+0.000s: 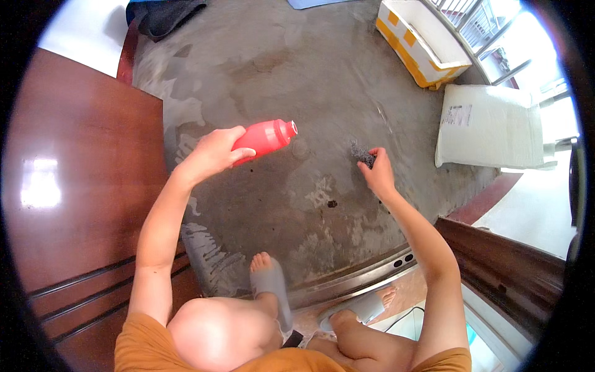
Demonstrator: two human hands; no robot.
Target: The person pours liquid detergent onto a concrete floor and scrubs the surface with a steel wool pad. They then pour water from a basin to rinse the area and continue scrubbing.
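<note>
My left hand (218,150) is closed round a red bottle (265,137) with a narrow neck. The bottle is tilted, its mouth pointing right and slightly up, above the grey concrete floor (279,204). Further right, my right hand (380,172) pinches a dark grey scouring pad of curly metal wire (361,155) between thumb and fingers. Bottle and scouring pad are apart, with bare floor between them. Wet-looking, lighter patches mark the floor around both hands.
A brown wooden door (93,155) stands on the left. At the right are a white foam box (421,46) with yellow tape and a white wrapped package (486,127). A metal threshold strip (347,282) runs by my slippered feet. Dark cloth (167,18) lies far left.
</note>
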